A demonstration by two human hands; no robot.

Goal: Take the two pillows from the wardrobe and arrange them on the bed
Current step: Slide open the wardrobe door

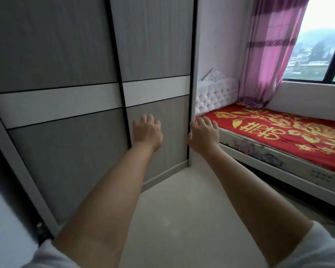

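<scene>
A grey wardrobe with two sliding doors, each crossed by a white band, fills the left; both doors are closed and no pillows show. My left hand [147, 131] is flat against the right door [159, 120], fingers spread. My right hand [203, 134] is at that door's right edge, its thumb and fingertips on the edge strip. The bed [282, 132], under a red cover with gold flowers, lies to the right below the window.
A white tufted headboard [215, 95] stands against the wall beside the wardrobe. A pink curtain [267, 55] hangs down onto the bed's far corner next to the window [325, 39]. Pale floor [182, 209] runs between wardrobe and bed frame.
</scene>
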